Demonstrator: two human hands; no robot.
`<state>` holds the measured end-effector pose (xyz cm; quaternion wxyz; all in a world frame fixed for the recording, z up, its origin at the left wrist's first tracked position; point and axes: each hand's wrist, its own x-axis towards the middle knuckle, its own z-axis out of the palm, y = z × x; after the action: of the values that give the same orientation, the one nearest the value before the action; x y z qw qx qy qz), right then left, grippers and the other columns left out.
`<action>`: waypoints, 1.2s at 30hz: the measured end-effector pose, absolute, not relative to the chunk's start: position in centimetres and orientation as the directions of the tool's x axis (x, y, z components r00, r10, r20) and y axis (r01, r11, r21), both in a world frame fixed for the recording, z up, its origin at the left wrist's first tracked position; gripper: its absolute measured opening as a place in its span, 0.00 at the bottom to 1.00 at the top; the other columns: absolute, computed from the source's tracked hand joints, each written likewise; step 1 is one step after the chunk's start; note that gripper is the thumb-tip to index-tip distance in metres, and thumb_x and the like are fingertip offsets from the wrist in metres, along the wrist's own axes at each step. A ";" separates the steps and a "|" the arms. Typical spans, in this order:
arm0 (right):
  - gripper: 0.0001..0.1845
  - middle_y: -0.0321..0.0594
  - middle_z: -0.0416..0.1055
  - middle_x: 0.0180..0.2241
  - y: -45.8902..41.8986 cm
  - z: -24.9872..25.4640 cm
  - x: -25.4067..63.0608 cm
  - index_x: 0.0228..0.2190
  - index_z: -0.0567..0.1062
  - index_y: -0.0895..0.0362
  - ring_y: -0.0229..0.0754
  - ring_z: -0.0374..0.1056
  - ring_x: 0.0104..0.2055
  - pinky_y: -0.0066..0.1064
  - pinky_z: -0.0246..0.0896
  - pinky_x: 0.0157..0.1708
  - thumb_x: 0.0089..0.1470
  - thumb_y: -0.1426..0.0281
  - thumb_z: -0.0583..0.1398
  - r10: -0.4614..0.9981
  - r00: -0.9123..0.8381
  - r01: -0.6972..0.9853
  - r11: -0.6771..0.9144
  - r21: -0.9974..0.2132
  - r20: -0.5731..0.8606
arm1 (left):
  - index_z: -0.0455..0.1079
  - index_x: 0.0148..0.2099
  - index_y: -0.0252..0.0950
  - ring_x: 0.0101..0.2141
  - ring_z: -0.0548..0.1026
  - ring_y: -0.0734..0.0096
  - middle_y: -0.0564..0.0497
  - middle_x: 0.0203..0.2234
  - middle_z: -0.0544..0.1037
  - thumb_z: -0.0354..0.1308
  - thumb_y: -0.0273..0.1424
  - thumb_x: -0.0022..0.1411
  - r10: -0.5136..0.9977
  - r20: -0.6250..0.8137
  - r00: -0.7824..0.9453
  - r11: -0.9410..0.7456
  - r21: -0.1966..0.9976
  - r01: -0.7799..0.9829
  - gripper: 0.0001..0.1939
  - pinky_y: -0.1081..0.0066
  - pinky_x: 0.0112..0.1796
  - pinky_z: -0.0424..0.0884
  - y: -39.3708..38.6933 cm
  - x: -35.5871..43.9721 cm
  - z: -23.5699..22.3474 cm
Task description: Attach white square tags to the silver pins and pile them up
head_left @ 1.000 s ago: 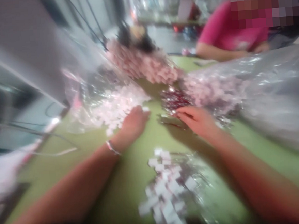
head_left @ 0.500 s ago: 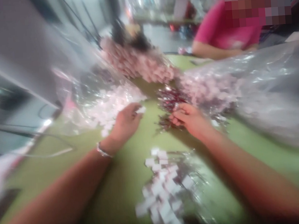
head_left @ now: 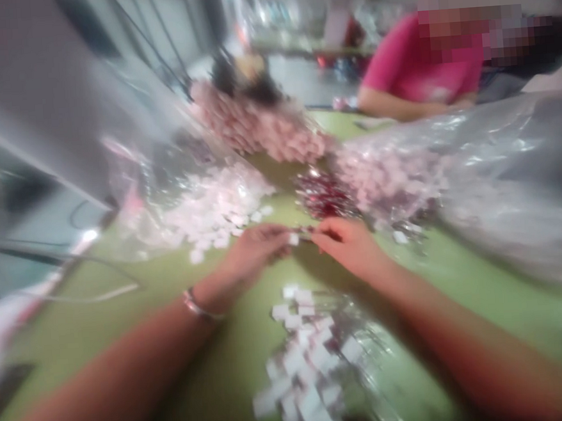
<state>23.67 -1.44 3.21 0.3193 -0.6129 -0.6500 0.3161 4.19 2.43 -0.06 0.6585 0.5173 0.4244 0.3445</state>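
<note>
Nearest the camera, on the green tabletop (head_left: 215, 375), a loose heap of small white tags (head_left: 305, 356) is seen lying partly on clear film. Just beyond it the left hand (head_left: 257, 250) and the right hand (head_left: 348, 244) are brought together fingertip to fingertip above the tabletop. A small white piece (head_left: 293, 238) is pinched in the left grip; a thin dark metallic piece (head_left: 306, 233) is pinched in the right grip, its long axis roughly level, pointing left toward the white piece. Both grips are closed tight; exact contact between the two pieces cannot be told through blur. A bracelet (head_left: 198, 306) is worn on the left wrist. Farther back, a pile of pale pink pieces (head_left: 213, 205) lies left, a shiny red cluster (head_left: 323, 195) centre, clear plastic bags (head_left: 490, 176) right. Farthest off, another person in a pink shirt (head_left: 410, 67) is seated.
</note>
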 end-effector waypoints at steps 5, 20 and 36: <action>0.09 0.33 0.73 0.22 -2.1 2.7 23.4 0.24 0.76 0.54 0.35 0.63 0.24 0.27 0.56 0.25 0.52 0.67 0.58 0.991 -0.113 0.669 0.130 -0.732 0.073 | 0.74 0.38 0.32 0.26 0.70 0.78 0.52 0.24 0.74 0.65 0.33 0.54 0.864 -0.236 0.446 0.328 0.934 -0.142 0.11 0.74 0.30 0.64 2.0 4.4 0.0; 0.11 0.35 0.73 0.24 -2.5 2.5 23.2 0.24 0.73 0.56 0.36 0.64 0.25 0.27 0.53 0.26 0.54 0.70 0.54 0.969 -0.197 0.780 0.245 -0.576 0.146 | 0.74 0.43 0.34 0.20 0.68 0.77 0.51 0.21 0.75 0.61 0.41 0.57 0.850 -0.179 0.495 0.115 0.981 0.158 0.16 0.75 0.20 0.60 2.2 4.0 -1.5; 0.10 0.35 0.70 0.22 -3.0 1.4 23.2 0.23 0.71 0.55 0.37 0.63 0.25 0.28 0.52 0.27 0.55 0.71 0.55 0.973 -0.227 0.780 0.210 -0.590 0.046 | 0.75 0.41 0.35 0.17 0.67 0.78 0.53 0.18 0.72 0.59 0.43 0.59 0.788 -0.217 0.577 0.056 0.957 0.284 0.17 0.75 0.19 0.61 2.0 3.6 -1.4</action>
<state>23.21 -3.01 1.41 0.2100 -0.5851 -0.7489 0.2296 3.62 2.02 -1.36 0.6002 0.6543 0.4094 0.2099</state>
